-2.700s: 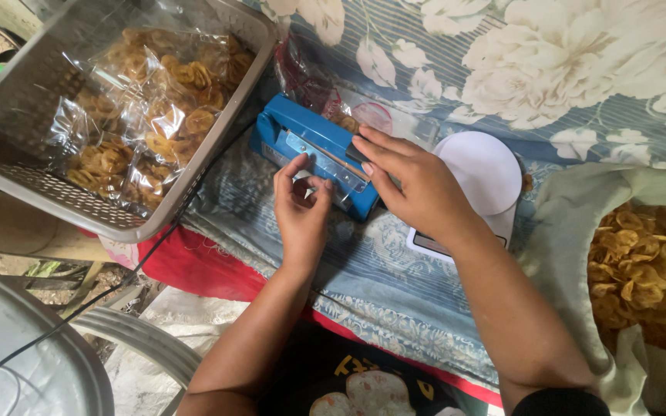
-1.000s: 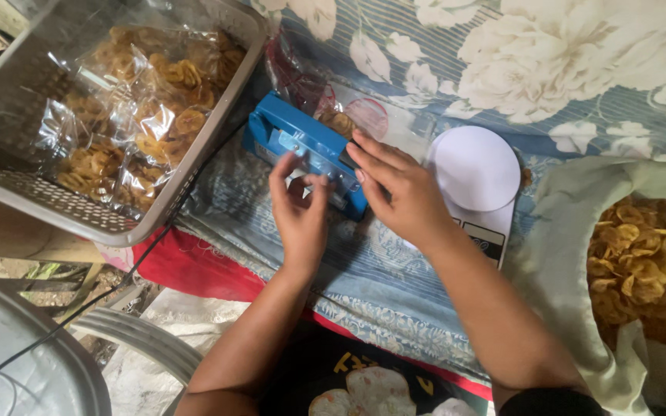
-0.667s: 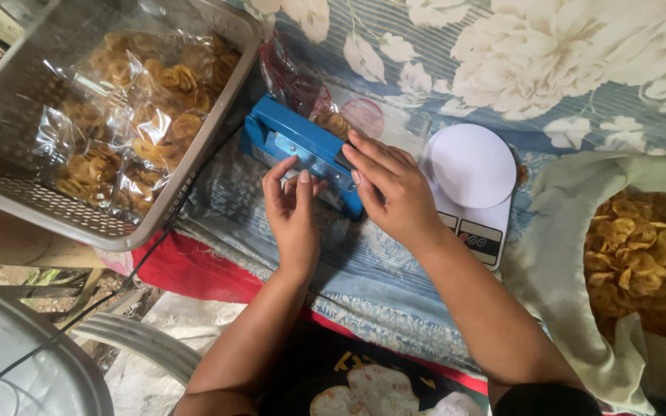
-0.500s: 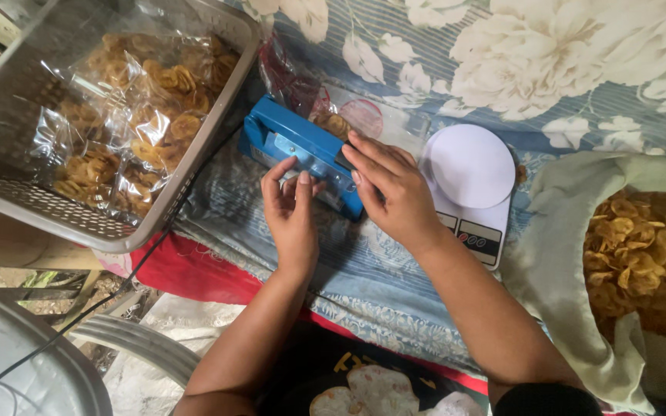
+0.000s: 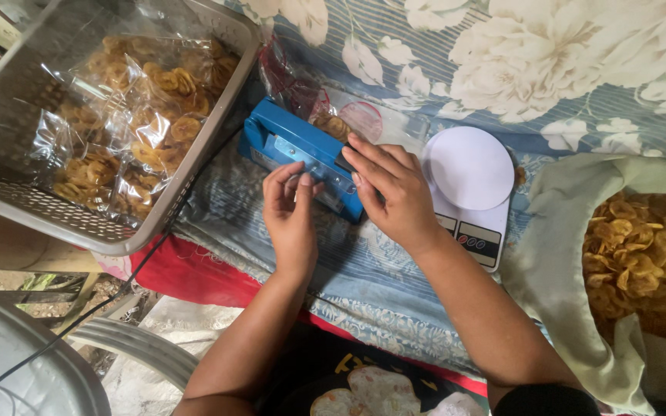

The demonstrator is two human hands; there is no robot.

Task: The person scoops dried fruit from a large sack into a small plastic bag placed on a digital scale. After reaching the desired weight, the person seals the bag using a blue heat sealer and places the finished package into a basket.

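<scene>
Head view: looking down at a flowered cloth.
Sealer: blue heat sealer (image 5: 300,151) lies on the cloth, a clear bag of chips (image 5: 333,115) under its bar.
Right hand (image 5: 391,189): flat, fingers spread, pressing down the sealer's near end.
Left hand (image 5: 292,218): fingers curled on the bag's edge at the sealer.
Nearby: white scale (image 5: 472,185) just right; grey basket (image 5: 109,239) of bagged chips left.
</scene>
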